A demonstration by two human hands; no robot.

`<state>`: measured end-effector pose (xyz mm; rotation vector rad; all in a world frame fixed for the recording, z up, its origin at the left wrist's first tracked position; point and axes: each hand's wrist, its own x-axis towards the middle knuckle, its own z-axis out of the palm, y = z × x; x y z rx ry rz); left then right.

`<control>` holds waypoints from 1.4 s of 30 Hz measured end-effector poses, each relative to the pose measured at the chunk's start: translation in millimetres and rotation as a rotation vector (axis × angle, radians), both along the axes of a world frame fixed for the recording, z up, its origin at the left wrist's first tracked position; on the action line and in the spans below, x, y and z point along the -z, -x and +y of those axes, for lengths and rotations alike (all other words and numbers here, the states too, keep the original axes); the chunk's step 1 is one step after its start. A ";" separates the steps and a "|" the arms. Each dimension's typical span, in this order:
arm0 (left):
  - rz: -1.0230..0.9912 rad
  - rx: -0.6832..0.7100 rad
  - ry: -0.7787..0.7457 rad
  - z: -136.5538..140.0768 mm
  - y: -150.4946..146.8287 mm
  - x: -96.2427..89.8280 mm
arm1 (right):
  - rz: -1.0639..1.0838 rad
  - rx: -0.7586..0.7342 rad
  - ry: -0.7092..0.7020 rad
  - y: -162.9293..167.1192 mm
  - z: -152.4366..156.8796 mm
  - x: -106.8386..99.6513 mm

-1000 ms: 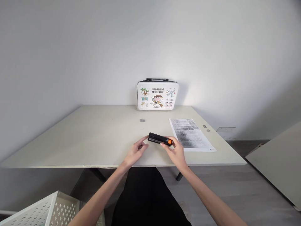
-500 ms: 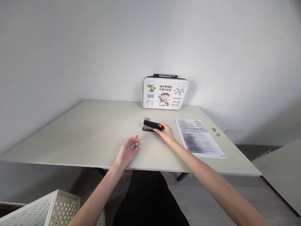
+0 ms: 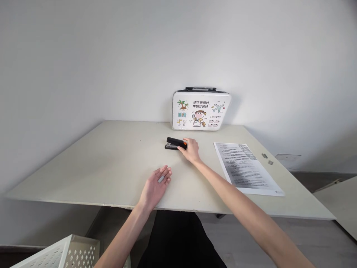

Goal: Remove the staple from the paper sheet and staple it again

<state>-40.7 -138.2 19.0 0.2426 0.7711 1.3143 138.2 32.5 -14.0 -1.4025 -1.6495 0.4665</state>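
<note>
My right hand grips the rear end of a black stapler, thumb in front and fingers behind, beside its orange patch. The stapler stands on the table with its top arm raised at an angle from its base, front end pointing left. My left hand is turned palm up near the table's front edge, its fingers slightly curled. A small grey strip of staples lies across those fingers. To the right of my right hand is a printed sheet of paper, flat on the table.
A white cartoon-printed case with a black handle stands against the wall at the back of the table. Two small grey pieces, one a staple-like strip, lie near the right edge. A white perforated basket is below at left.
My right hand and the stapler have shifted slightly left and back. My left hand has opened more, showing the strip of staples. A grey strip behind the stapler is no longer visible.
</note>
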 end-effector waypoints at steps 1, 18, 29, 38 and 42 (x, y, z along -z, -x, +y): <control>0.012 0.005 0.000 0.7 -1.7 -1.3 | 0.003 -0.014 -0.049 -1.1 -13.1 -4.7; 0.227 0.327 -0.159 26.4 -95.5 -22.1 | -0.445 -0.538 -0.463 -91.6 -129.5 -59.7; 1.314 0.322 -0.573 26.7 -14.4 -9.1 | -0.339 0.336 0.034 -333.4 -135.7 10.8; 1.327 0.246 -0.603 25.2 17.5 -4.8 | -0.203 0.581 0.113 -385.3 -109.2 42.0; 1.367 0.217 -0.624 20.6 18.4 -2.7 | -0.138 0.550 0.104 -387.4 -127.8 46.1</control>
